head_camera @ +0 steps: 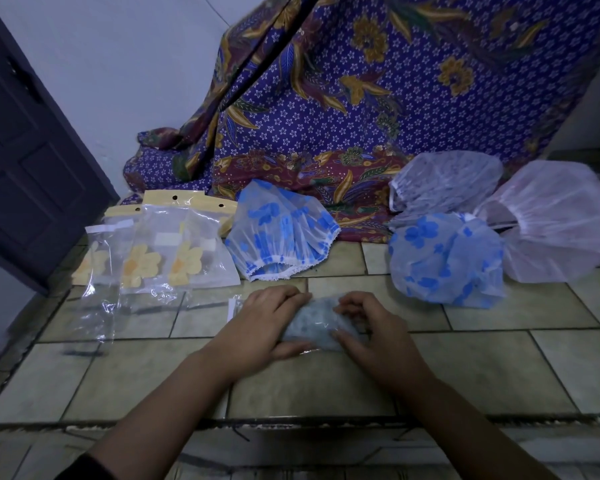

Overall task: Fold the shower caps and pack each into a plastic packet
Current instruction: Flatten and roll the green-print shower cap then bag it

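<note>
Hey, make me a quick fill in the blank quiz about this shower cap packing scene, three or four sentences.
1. The left hand and right hand grip a folded cap; the packets lie to their ___.
2. The packets show ___ flowers.
3. ___ unfolded caps lie beyond the hands.
4. Two of them carry ___ flowers.

Missing words: left; yellow; four; blue.

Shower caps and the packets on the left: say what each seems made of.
The shower caps look like thin, translucent plastic film, glossy: pale, see-through, hems gathered in fine wrinkles. Their white edging looks like lace, probably fabric. The packets look like clear, shiny plastic, creased with glints; the yellow strips could be card or print.
</note>
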